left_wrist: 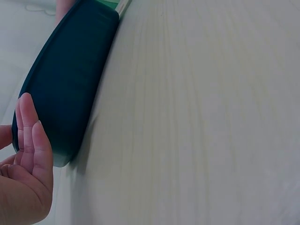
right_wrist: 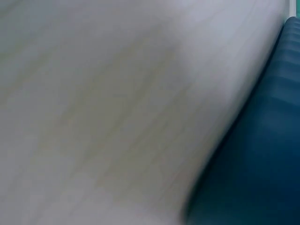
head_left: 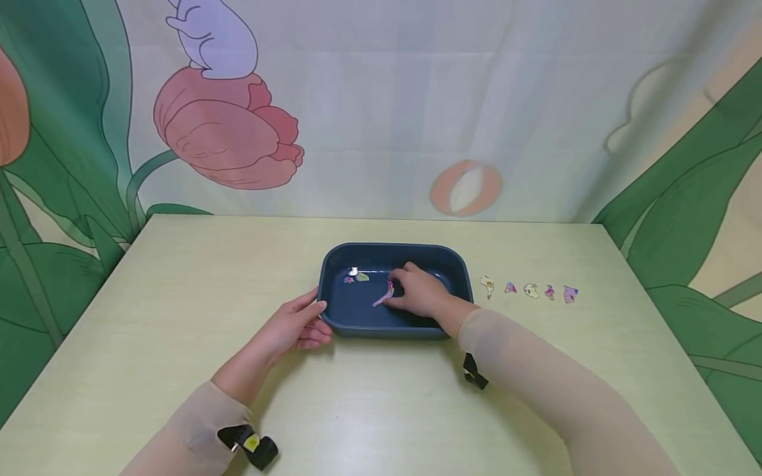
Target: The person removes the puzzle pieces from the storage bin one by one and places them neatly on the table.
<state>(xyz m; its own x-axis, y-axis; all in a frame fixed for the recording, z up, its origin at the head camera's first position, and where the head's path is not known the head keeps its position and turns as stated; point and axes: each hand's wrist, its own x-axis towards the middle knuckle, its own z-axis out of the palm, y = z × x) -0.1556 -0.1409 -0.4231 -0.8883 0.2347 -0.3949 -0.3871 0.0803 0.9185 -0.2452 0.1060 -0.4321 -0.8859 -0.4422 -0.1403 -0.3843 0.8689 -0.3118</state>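
In the head view, the left hand pinches the tray at its left end, seemingly to steady it; the right hand pinches a pink sticker inside. Five stickers lie apart beside it, perhaps for visibility. Left wrist: fingers brace the outer wall. Right wrist: tray and table, no hand.

1. a hand could pass along the left edge of the pale wood-grain worktop.
2. the raised wall of the dark-blue, round-cornered rectangular tray blocks low passage.
3. the left hand obstructs its left edge; the beige-sleeved right arm crosses its front-right corner.
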